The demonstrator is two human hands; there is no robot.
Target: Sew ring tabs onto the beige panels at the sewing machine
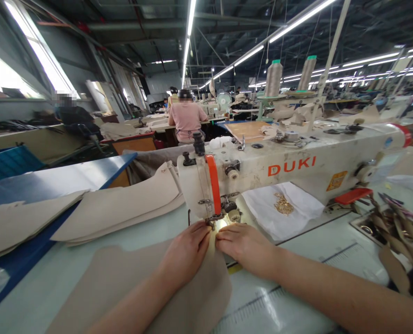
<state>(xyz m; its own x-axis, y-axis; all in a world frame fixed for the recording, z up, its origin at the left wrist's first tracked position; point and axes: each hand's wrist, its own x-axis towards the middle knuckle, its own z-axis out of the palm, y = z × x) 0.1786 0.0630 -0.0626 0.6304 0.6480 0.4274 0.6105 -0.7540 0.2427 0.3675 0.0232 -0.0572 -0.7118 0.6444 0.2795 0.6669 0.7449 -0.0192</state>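
Observation:
A large beige fabric piece (123,283) lies on the pale green table and reaches under the needle area of a white sewing machine (255,162). My left hand (188,246) rests on this piece just left of the needle, its fingers closed together at the fabric's edge. Close to the needle on the right side, my right hand (244,243) has its fingertips pressed together against the same edge. Light from the machine falls between the two hands. The fingertips partly cover the presser foot, and whatever small item may be under them is hidden.
Stacked beige pieces (130,206) lie at the left. A white cloth (282,206) with gold-coloured metal parts (283,205) sits under the machine arm. Straps (401,241) and scissors are at the right. People sit farther back, one in a pink top (187,116).

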